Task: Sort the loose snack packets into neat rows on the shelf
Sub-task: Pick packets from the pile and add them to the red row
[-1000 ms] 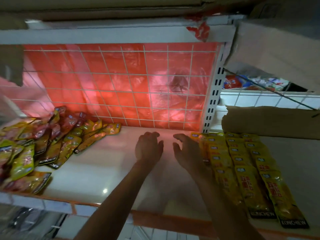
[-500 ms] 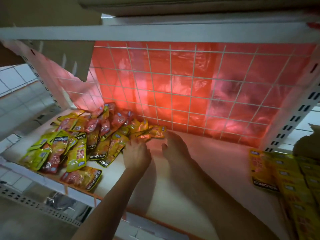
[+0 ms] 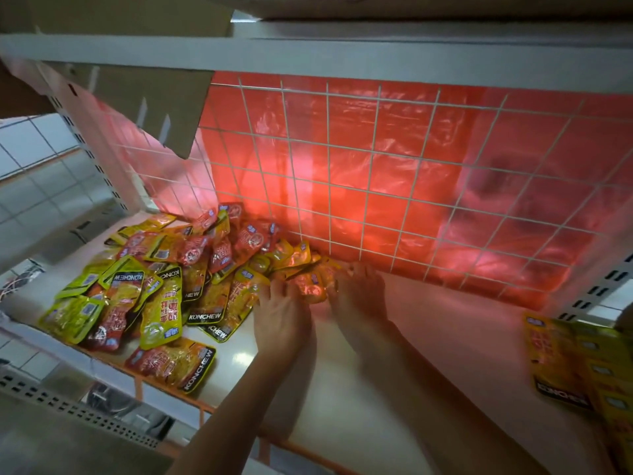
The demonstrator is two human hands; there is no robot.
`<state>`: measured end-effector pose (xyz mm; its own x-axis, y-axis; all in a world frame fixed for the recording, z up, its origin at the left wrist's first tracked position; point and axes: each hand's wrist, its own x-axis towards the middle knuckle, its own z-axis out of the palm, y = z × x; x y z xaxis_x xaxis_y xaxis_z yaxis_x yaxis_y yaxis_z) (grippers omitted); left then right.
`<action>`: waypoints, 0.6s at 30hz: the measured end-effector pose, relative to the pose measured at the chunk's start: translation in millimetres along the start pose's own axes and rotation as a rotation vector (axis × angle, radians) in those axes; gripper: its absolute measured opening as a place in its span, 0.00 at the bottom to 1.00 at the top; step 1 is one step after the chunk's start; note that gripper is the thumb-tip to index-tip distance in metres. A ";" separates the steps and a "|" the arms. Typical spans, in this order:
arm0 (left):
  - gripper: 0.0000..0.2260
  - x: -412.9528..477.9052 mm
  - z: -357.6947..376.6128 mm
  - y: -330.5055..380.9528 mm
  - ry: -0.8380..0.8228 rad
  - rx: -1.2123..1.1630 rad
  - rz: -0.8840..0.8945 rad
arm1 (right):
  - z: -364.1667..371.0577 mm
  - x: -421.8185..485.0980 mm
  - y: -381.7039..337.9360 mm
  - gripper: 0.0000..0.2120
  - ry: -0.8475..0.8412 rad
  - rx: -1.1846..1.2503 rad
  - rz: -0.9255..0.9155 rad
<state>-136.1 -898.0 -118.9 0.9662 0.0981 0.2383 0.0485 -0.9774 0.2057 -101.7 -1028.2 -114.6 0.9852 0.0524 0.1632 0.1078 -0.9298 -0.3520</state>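
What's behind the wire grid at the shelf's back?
Crinkled red plastic sheeting spans the back behind the wire grid. Dark blurs show through it, but whatever lies beyond is hidden.

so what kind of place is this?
Probably a small shop or its stockroom: a metal display shelf with slotted uprights, a wire grid back panel, and many KONCHEW snack packets, some piled loose, others laid in a row.

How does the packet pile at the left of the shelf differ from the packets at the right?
The left pile is jumbled, packets overlapping at many angles; the right packets lie aligned in rows. The left pile mixes red and yellow; the right packets look all yellow. Both lie on the white shelf.
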 end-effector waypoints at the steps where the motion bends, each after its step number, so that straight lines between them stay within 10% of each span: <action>1: 0.08 -0.9 0.7 0.0 0.002 -0.033 0.031 | -0.5 -2.0 3.8 0.15 0.004 0.005 -0.003; 10: 0.13 -15.6 -7.1 12.0 -0.112 -0.046 0.118 | -19.3 -23.6 26.1 0.13 -0.056 0.007 0.069; 18: 0.35 -29.8 -13.2 44.1 -0.227 -0.075 0.231 | -42.0 -47.6 54.0 0.19 0.074 0.565 0.261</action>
<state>-166.1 -941.6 -104.4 0.9817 -0.1769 0.0708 -0.1889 -0.9518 0.2417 -148.3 -1096.1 -102.7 0.9788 -0.1948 0.0626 -0.0613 -0.5710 -0.8186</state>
